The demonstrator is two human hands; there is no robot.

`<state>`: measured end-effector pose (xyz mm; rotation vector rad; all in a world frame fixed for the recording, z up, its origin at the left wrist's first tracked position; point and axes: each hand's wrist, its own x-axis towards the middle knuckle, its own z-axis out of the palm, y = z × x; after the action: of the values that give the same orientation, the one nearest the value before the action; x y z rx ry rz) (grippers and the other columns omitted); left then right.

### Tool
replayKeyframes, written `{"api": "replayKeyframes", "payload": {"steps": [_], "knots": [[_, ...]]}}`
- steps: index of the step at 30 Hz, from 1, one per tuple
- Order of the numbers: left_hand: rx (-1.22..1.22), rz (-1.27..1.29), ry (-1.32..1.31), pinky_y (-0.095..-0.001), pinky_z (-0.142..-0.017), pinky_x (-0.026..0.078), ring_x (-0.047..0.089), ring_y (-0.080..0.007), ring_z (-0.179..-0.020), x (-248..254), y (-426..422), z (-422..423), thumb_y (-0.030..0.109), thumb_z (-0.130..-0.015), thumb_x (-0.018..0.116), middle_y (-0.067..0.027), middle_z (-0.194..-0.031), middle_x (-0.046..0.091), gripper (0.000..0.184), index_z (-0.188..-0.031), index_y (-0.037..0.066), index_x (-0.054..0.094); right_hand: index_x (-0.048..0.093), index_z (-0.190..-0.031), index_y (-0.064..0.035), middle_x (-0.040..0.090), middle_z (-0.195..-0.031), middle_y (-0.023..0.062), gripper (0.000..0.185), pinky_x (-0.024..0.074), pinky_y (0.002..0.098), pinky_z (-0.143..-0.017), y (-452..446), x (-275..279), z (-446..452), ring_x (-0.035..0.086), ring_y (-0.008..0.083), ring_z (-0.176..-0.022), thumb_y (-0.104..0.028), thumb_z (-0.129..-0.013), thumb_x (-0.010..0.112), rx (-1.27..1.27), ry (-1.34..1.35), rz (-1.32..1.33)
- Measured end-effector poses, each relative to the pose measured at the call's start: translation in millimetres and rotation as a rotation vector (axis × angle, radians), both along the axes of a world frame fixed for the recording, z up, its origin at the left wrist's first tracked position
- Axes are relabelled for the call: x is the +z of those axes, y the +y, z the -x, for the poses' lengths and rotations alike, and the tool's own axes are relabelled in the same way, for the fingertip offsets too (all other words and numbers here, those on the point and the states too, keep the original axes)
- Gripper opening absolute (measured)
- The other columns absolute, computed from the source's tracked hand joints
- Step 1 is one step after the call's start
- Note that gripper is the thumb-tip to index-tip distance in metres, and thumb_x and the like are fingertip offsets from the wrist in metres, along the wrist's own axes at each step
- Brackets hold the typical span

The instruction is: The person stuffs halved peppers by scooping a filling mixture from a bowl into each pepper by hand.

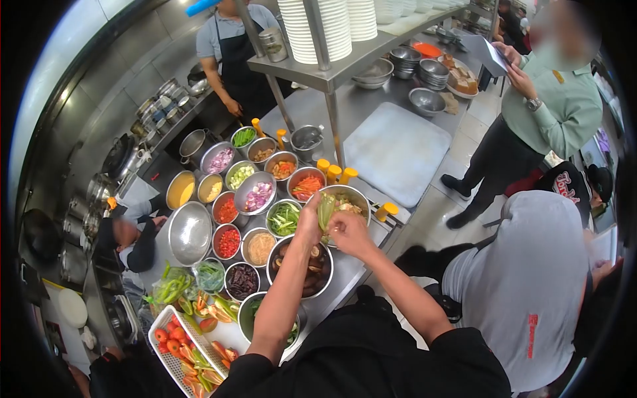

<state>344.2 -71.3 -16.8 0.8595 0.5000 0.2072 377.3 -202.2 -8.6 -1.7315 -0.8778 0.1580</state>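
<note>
My left hand (308,224) is closed round a pale green vegetable (326,209), held upright above the bowls. Bent fingers of my right hand (350,232) come in against its lower edge from the right; what they pinch is hidden. Just behind the hands is a metal bowl of chopped food (353,199). Below my wrists sits a bowl of dark brown mushroom-like pieces (318,270), partly covered by my left forearm. A bowl of sliced green peppers (284,219) stands to the left of my left hand, and shredded orange-red vegetable (306,186) fills a bowl farther back.
Several metal bowls crowd the counter, including chopped red onion (259,196) and dried chillies (242,280). A white basket (174,361) of tomatoes and peppers stands front left. A white cutting board (397,154) lies behind. A shelf post (334,129) rises nearby; people stand right.
</note>
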Motion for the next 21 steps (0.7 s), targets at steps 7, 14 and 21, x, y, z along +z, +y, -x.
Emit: {"api": "replayKeyframes", "payload": {"steps": [7,14,21], "knots": [[0.449,-1.526,-0.07,-0.0377,-0.08,0.044,0.054,-0.0273,-0.088,7.7,-21.0,0.5,0.017,-0.087,0.054,-0.0186,-0.107,0.056,0.044,-0.125,-0.004,0.044,0.06,-0.094,-0.0045,0.06,-0.091,0.0149,0.016,0.0492,0.0376,-0.065,-5.0,-38.7,-32.7,0.06,0.0249,-0.077,-0.012,-0.08,0.057,-0.274,-0.173,0.193],[0.21,-1.861,-0.017,-0.0387,-0.083,0.042,0.048,-0.0357,-0.095,12.0,-46.4,15.5,0.015,-0.075,0.066,-0.0185,-0.119,0.05,0.054,-0.123,0.0,0.048,0.054,-0.111,-0.0073,0.055,-0.098,0.0069,0.028,0.046,0.0318,-0.065,1.8,-21.1,-49.0,0.053,0.0169,-0.077,-0.024,-0.092,0.041,-0.043,1.255,-0.26],[0.38,-1.326,-0.032,-0.0426,-0.087,0.043,0.056,-0.0349,-0.1,12.5,-39.6,20.5,0.028,-0.088,0.054,-0.0231,-0.106,0.056,0.046,-0.122,-0.002,0.046,0.055,-0.105,-0.0034,0.06,-0.098,0.0068,0.021,0.0486,0.0271,-0.072,-0.2,-52.2,-63.8,0.058,0.0156,-0.084,-0.009,-0.086,0.05,-0.097,0.776,-0.166]]}}
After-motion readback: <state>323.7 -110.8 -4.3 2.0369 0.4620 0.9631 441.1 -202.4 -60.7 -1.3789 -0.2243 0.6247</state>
